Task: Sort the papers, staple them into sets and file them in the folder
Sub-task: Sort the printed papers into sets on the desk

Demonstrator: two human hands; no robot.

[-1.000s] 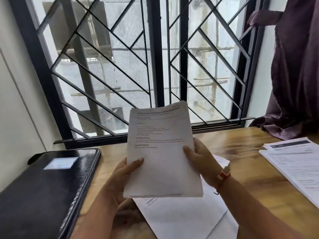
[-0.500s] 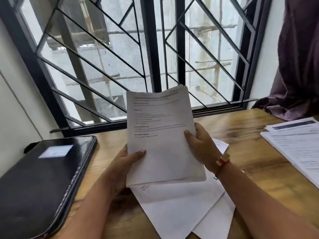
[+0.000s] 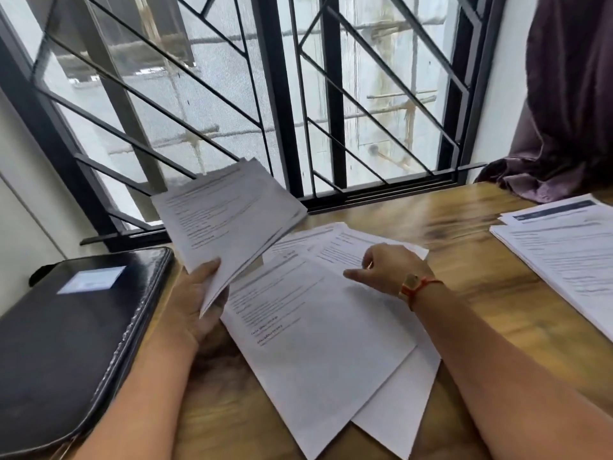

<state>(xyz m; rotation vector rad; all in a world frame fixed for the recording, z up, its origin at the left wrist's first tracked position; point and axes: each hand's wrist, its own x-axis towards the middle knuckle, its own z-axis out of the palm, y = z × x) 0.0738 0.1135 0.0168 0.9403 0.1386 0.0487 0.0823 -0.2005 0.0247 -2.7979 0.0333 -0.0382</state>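
Note:
My left hand (image 3: 195, 300) grips the lower corner of a thin stack of printed papers (image 3: 232, 214), which is held tilted above the table's left part. My right hand (image 3: 388, 270) lies with curled fingers on several loose printed sheets (image 3: 315, 343) fanned out on the wooden table (image 3: 464, 220). Whether it pinches a sheet is not clear. A closed black zip folder (image 3: 73, 327) with a white label lies at the left edge of the table, just beside my left forearm.
Another pile of printed papers (image 3: 564, 254) lies at the right side of the table. A barred window (image 3: 298, 94) runs along the table's far edge. A dark purple curtain (image 3: 564, 111) hangs at the back right and touches the tabletop.
My right hand let go of the stack and dropped onto the loose sheets on the table. My left hand alone swung the stack to the left and tilted it. The view tipped down.

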